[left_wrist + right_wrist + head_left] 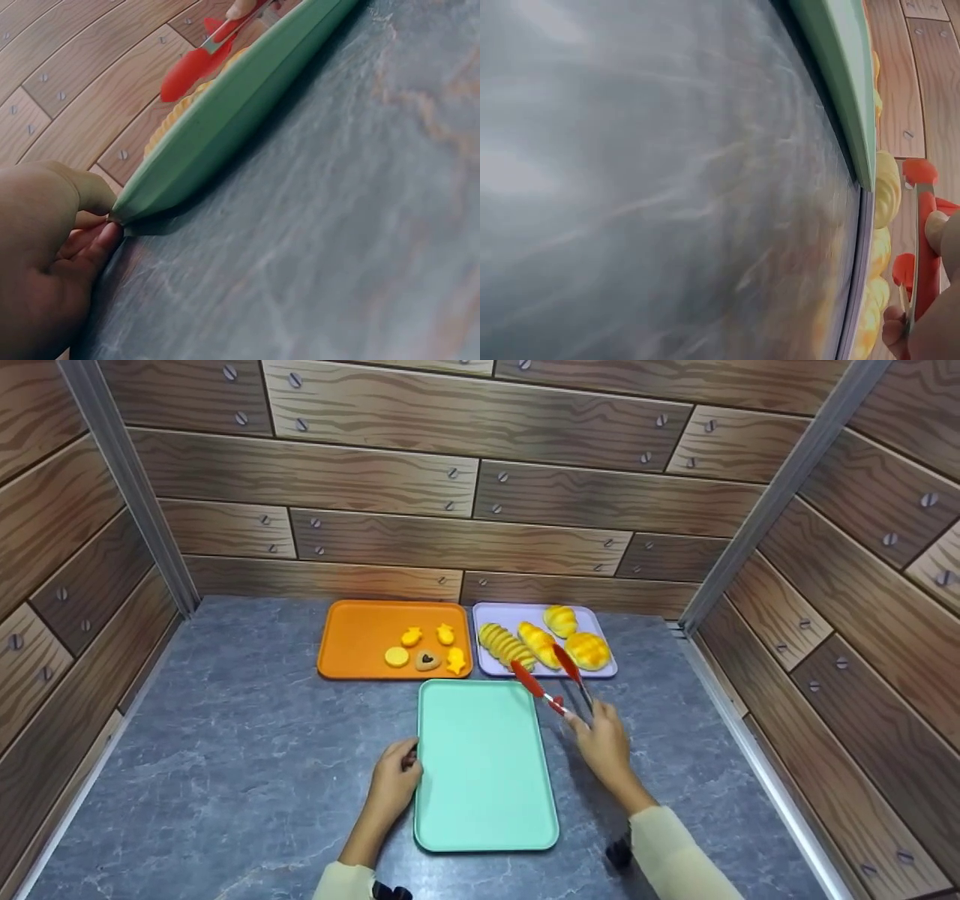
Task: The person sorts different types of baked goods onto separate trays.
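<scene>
My left hand (395, 772) pinches the left rim of a mint-green tray (484, 765), with thumb and fingertips at its edge in the left wrist view. The tray lies flat on the table. In my right hand (604, 741) is a pair of tongs (529, 679) with red tips, gripped by the handles, the tips spread apart. They hang over the front of a lilac tray (609, 669) and hold nothing. On that tray are a ridged long bread (506, 646), a croissant-shaped bread (538, 645), a round bun (587, 651) and a striped roll (560, 620).
Left of the lilac tray lies an orange tray (360, 634). It bears several small yellow pieces, including a round one (397, 657), and a brown heart-shaped cookie (427, 661). Wood-patterned walls (390, 480) enclose the grey marbled table (240, 735) at the back and sides.
</scene>
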`<state>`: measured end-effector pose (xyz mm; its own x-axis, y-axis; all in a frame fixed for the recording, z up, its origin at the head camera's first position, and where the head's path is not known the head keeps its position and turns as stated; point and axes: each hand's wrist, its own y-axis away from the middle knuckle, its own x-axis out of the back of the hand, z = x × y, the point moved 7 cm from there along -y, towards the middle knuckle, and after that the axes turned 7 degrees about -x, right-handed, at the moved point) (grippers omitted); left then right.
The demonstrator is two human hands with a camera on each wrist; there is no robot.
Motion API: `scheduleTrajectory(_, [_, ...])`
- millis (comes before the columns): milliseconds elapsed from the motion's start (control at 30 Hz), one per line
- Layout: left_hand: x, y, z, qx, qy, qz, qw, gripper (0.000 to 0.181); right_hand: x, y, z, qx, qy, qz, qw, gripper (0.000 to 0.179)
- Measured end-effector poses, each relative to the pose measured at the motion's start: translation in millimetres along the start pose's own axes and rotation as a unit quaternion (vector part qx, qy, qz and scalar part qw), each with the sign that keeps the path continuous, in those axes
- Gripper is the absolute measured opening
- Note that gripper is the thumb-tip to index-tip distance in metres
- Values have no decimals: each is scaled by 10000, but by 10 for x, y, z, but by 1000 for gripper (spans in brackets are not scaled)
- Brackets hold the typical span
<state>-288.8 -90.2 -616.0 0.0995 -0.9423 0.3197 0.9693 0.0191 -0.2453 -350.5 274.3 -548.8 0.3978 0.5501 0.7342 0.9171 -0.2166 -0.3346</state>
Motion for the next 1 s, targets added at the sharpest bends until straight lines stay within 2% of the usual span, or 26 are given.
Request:
scheduleTrajectory(200, [2,2,9,-36,-5,53,10000,43,231,270,140,-84,148,239,9996,54])
scheduleTrajectory(433, [1,15,-23,6,-44,79,10000,42,384,494,297,-213,212,366,9989,53])
scheduleTrajectory(733, [-9,15,-35,106,-13,-35,9999,44,437,665,514,-629,384,433,9963,40])
scheduleTrajectory(1000, [-2,15,2,32,5,-61,10000,45,388,702,574,-658,392,477,9959,38])
